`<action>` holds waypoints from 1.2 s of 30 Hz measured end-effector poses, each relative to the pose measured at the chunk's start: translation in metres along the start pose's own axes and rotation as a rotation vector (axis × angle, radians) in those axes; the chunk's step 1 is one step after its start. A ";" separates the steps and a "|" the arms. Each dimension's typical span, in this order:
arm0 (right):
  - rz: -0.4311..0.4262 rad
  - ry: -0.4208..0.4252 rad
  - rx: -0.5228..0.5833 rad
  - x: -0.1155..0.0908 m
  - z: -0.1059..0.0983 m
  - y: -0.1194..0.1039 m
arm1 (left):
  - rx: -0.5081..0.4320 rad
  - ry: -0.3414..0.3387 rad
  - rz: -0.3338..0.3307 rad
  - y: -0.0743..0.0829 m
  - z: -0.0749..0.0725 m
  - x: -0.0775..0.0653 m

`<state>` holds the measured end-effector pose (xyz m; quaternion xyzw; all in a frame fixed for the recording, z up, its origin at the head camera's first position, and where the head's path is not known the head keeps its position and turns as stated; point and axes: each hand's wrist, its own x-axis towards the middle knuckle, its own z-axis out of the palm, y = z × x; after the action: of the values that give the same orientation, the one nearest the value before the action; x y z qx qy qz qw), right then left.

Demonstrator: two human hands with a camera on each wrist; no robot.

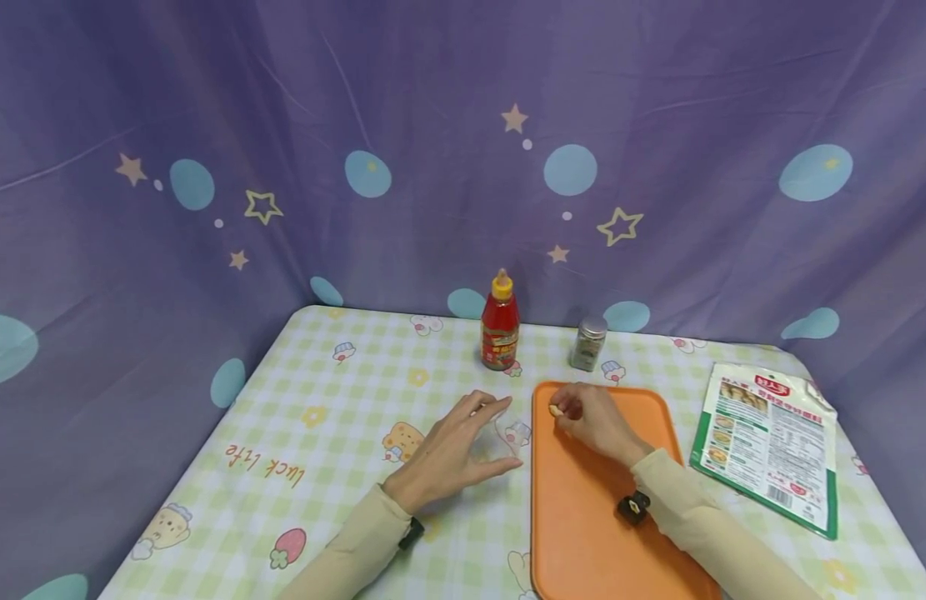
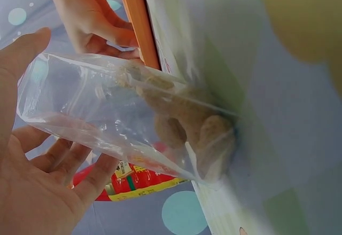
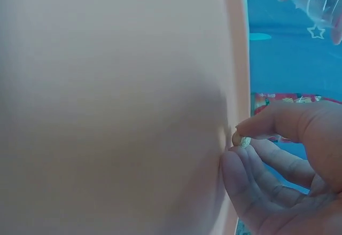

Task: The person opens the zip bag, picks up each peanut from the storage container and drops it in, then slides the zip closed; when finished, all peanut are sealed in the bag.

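Note:
My left hand [image 1: 455,454] curves its thumb and fingers around a clear plastic container [image 2: 80,93] on the table, left of the orange tray [image 1: 575,517]. Lumpy tan pieces that look like peanuts in their shells [image 2: 187,117] lie at its bottom. Over the tray's far left corner, my right hand [image 1: 593,417] pinches a small pale peanut-like piece [image 3: 242,140] between thumb and index finger. The other fingers of that hand curl beneath in the right wrist view.
A red sauce bottle with a yellow cap [image 1: 500,329] stands at the table's back, beside a small spice jar [image 1: 588,343]. Right of the tray lies a green and white seasoning packet [image 1: 770,446]. A checked cloth [image 1: 342,450] covers the table; a purple curtain [image 1: 432,92] hangs behind.

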<state>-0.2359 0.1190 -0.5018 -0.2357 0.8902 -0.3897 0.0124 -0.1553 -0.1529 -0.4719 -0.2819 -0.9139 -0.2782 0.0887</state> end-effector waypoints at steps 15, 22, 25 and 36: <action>-0.011 0.028 0.080 -0.014 0.003 -0.036 | 0.018 0.000 0.010 -0.001 -0.001 0.000; -0.011 0.037 0.113 -0.019 0.000 -0.055 | 0.008 0.003 0.010 -0.001 -0.001 0.000; -0.017 0.043 0.131 -0.021 -0.001 -0.062 | 0.003 0.013 0.021 -0.001 0.000 -0.001; -0.078 0.033 0.179 -0.029 0.001 -0.082 | -0.008 0.019 0.032 0.000 0.001 0.001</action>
<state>-0.1762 0.0827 -0.4500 -0.2618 0.8420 -0.4718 0.0033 -0.1558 -0.1515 -0.4727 -0.2940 -0.9073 -0.2833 0.1006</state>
